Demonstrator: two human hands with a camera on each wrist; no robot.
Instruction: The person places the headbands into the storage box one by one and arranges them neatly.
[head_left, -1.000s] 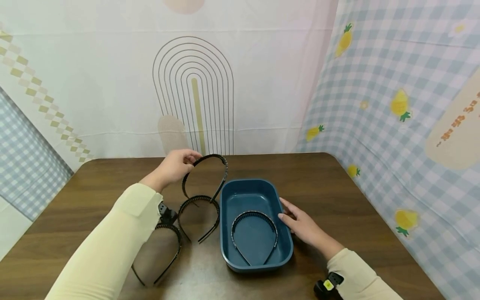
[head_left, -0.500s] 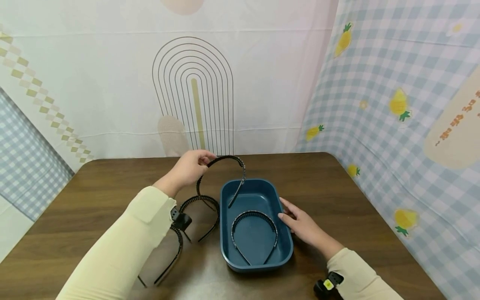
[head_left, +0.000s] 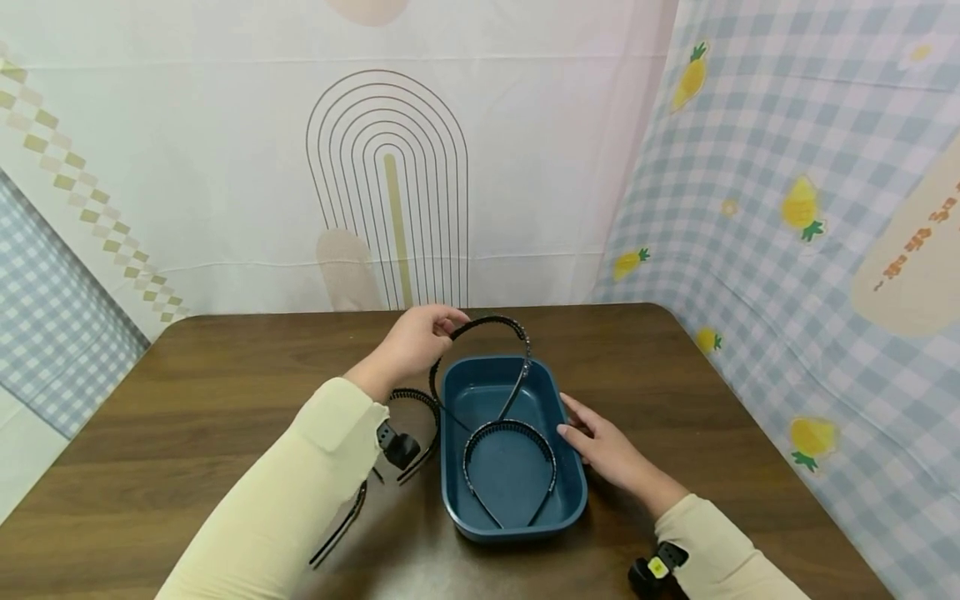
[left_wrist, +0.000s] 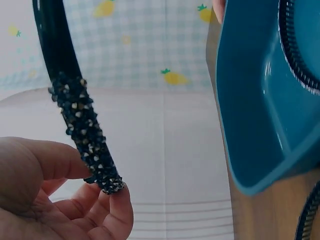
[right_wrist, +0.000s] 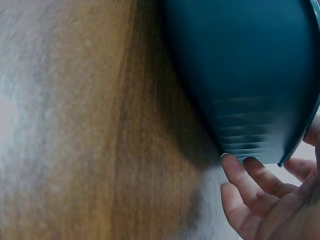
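My left hand (head_left: 412,342) pinches a black headband (head_left: 522,335) between thumb and fingers, holding it raised over the far left part of a blue tray (head_left: 459,508). In the left wrist view, the held headband (left_wrist: 92,130) shows a band of glittering studs right at the fingertips. Inside the tray lies another dark headband (head_left: 510,425) with comb teeth, its ends toward me. My right hand (head_left: 600,446) holds the tray's right side, thumb over the rim. The right wrist view has its fingertips (right_wrist: 235,167) against the tray's outer wall.
Left of the tray, a toothed black headband (head_left: 431,408) lies on the brown wooden table (head_left: 247,375), partly behind my left wrist. Nearer me is another headband (head_left: 343,527), mostly covered by my sleeve. Patterned cloths (head_left: 540,167) hang behind and beside the table.
The left hand has carried the headband rightward, from above the table to above the tray. My right hand and the tray have stayed in place.
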